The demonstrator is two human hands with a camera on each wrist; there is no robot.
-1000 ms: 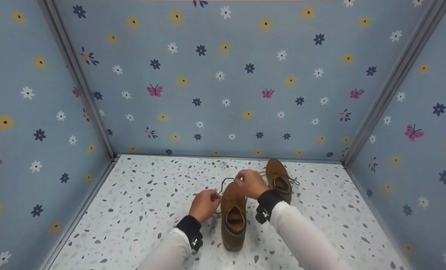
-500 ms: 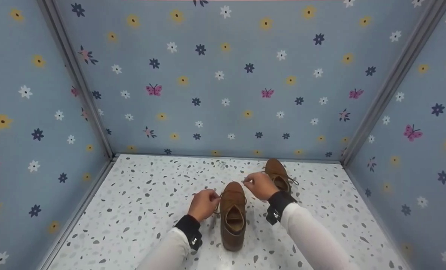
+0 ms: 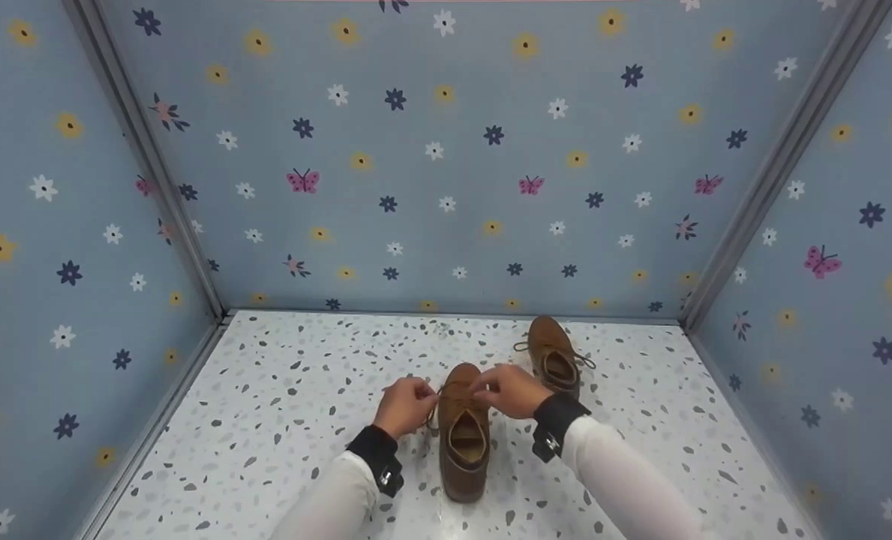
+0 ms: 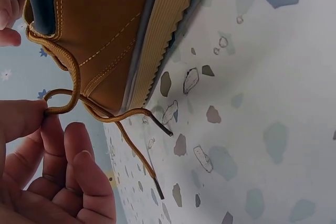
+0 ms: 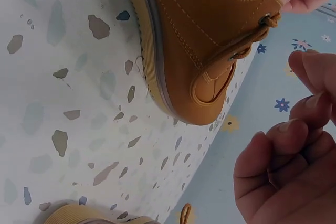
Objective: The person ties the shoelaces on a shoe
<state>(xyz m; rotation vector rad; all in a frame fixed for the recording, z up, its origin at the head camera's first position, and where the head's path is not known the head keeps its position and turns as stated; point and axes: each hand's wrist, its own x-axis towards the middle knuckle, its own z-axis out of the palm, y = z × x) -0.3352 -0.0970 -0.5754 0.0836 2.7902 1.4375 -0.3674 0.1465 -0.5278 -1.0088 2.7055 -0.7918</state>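
A brown lace-up shoe [image 3: 464, 450] stands on the floor, its toe pointing away. At its left side my left hand [image 3: 405, 406] pinches a loop of the brown shoelace [image 4: 73, 85] between thumb and forefinger. Two dark-tipped lace ends hang beside the sole in the left wrist view. My right hand [image 3: 515, 390] hovers at the shoe's upper right, over the lacing. In the right wrist view its fingers [image 5: 286, 135] are loosely bent, the thumb apart, with nothing between them. A loop of lace [image 5: 210, 85] lies by the toe there.
A second brown shoe [image 3: 554, 356] stands farther back to the right, laces loose at both sides. The floor [image 3: 303, 420] is white with grey speckles. Blue walls [image 3: 446, 172] with flowers and butterflies enclose it at the back and both sides.
My right hand held a lace end up near the toe, let it go while moving right, then came back left to the shoe's lacing. My left hand has stayed at the left side.
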